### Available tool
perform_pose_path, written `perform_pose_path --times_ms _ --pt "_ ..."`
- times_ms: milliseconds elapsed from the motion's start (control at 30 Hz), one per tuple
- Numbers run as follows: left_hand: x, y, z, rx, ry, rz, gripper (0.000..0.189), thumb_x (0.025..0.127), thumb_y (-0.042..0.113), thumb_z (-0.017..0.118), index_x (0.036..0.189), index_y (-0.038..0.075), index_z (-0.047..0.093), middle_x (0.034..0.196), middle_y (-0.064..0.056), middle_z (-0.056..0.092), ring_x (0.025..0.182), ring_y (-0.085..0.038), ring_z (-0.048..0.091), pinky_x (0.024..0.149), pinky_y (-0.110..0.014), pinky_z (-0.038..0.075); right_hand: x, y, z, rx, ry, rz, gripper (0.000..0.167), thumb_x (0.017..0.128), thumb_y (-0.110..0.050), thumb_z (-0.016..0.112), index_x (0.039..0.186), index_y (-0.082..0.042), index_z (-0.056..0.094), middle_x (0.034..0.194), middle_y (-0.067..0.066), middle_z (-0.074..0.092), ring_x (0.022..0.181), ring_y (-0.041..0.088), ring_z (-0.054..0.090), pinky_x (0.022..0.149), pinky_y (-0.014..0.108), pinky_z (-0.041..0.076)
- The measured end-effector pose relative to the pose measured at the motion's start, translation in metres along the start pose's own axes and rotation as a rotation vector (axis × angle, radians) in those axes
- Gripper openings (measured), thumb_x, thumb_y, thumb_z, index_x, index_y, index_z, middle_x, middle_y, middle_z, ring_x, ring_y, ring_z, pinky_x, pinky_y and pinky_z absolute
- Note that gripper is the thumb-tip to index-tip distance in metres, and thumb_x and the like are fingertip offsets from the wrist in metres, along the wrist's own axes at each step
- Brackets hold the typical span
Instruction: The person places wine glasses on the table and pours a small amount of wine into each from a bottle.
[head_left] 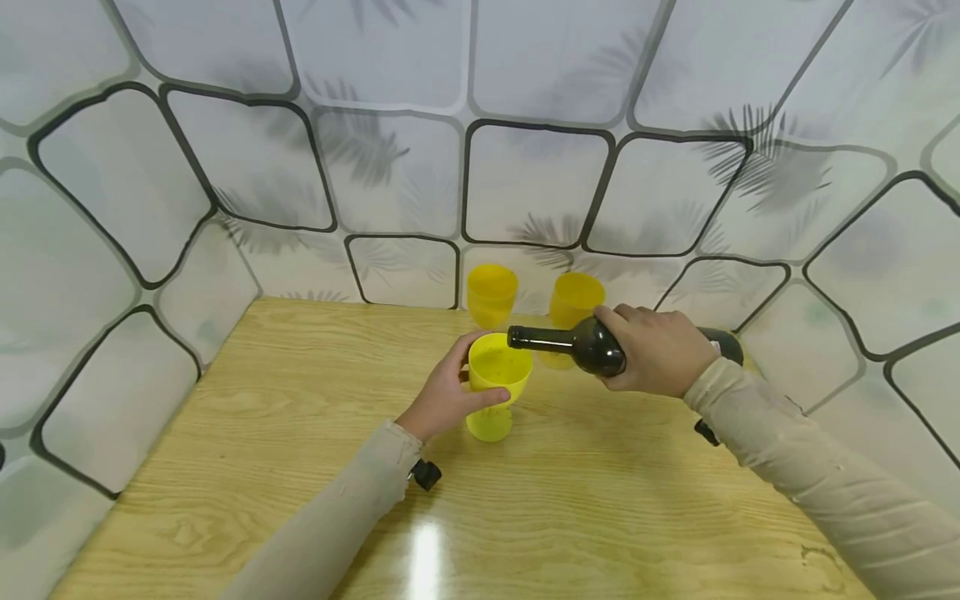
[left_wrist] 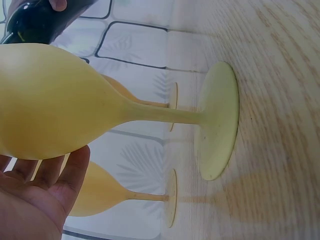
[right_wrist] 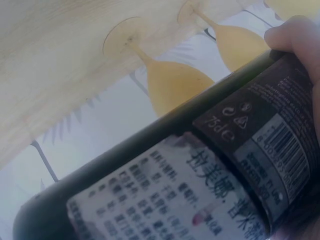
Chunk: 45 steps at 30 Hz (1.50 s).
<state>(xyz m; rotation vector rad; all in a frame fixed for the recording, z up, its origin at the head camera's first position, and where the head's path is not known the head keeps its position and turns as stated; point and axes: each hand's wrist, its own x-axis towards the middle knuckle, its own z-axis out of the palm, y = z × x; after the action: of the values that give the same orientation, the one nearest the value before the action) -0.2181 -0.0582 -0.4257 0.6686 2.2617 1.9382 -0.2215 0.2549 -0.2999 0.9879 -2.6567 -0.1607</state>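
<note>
My left hand (head_left: 455, 387) holds a yellow wine glass (head_left: 498, 364) by its bowl, thumb on the near side and fingers round the far side. The glass stands upright, and its foot (left_wrist: 218, 121) rests on the wooden table in the left wrist view. In my right hand (head_left: 660, 350) a dark wine bottle (head_left: 596, 346) is gripped round its body and lies nearly level. Its mouth points left, right over the glass rim in the head view. A white printed label (right_wrist: 170, 195) shows on the bottle in the right wrist view. No stream of liquid is visible.
Two more yellow wine glasses stand behind, one at the back middle (head_left: 492, 292) and one to its right (head_left: 576, 296), partly hidden by the bottle and right hand. The wooden table (head_left: 300, 400) meets a patterned wall (head_left: 405, 175) at the back.
</note>
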Motion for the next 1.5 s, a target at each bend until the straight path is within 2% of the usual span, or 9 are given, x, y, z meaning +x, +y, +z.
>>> perform_pose_path --times_ms 333,533,867,1100,1267,1500 --pt "0.000 -0.001 -0.001 0.005 -0.009 0.003 0.084 0.085 0.039 0.087 0.154 0.033 0.040 0.141 0.008 0.056 0.125 -0.016 0.055 0.104 -0.047 0.049 0.004 0.000 -0.003 -0.037 -0.011 -0.024 0.071 0.064 -0.045 0.087 0.116 -0.010 0.055 0.084 0.007 0.063 0.065 0.025 0.063 0.051 0.045 0.055" --pt "0.000 0.001 -0.002 -0.002 -0.014 0.010 0.087 0.085 0.039 0.087 0.156 0.028 0.039 0.141 0.007 0.056 0.126 -0.017 0.055 0.104 -0.048 0.049 0.007 -0.001 -0.007 -0.057 -0.013 -0.036 0.070 0.064 -0.044 0.087 0.115 -0.010 0.054 0.083 0.007 0.062 0.064 0.024 0.062 0.050 0.044 0.055" --pt "0.000 0.001 -0.002 -0.002 -0.018 0.003 0.086 0.086 0.037 0.087 0.156 0.027 0.038 0.141 0.006 0.055 0.126 -0.017 0.055 0.104 -0.047 0.049 0.007 -0.003 -0.012 -0.068 -0.035 -0.041 0.069 0.065 -0.043 0.087 0.116 -0.010 0.054 0.084 0.009 0.062 0.064 0.024 0.062 0.050 0.043 0.056" --pt "0.000 0.002 -0.002 0.003 -0.020 0.008 0.083 0.087 0.037 0.086 0.154 0.032 0.039 0.142 0.005 0.055 0.126 -0.017 0.054 0.104 -0.047 0.049 0.008 -0.003 -0.013 -0.077 -0.043 -0.042 0.070 0.065 -0.043 0.088 0.116 -0.010 0.054 0.083 0.008 0.062 0.064 0.024 0.062 0.050 0.043 0.055" --pt "-0.001 0.002 -0.003 0.000 -0.027 0.012 0.085 0.087 0.037 0.086 0.156 0.028 0.038 0.143 0.005 0.054 0.127 -0.018 0.054 0.104 -0.047 0.049 0.008 -0.003 -0.015 -0.085 -0.054 -0.041 0.071 0.065 -0.044 0.088 0.117 -0.010 0.054 0.083 0.008 0.062 0.064 0.024 0.061 0.049 0.043 0.055" --pt "0.000 0.002 -0.002 0.003 -0.025 -0.008 0.084 0.087 0.032 0.086 0.156 0.031 0.038 0.145 0.006 0.053 0.128 -0.017 0.053 0.106 -0.047 0.047 0.007 -0.003 -0.017 -0.096 -0.056 -0.046 0.071 0.065 -0.044 0.088 0.117 -0.010 0.053 0.082 0.008 0.061 0.063 0.023 0.060 0.048 0.041 0.054"
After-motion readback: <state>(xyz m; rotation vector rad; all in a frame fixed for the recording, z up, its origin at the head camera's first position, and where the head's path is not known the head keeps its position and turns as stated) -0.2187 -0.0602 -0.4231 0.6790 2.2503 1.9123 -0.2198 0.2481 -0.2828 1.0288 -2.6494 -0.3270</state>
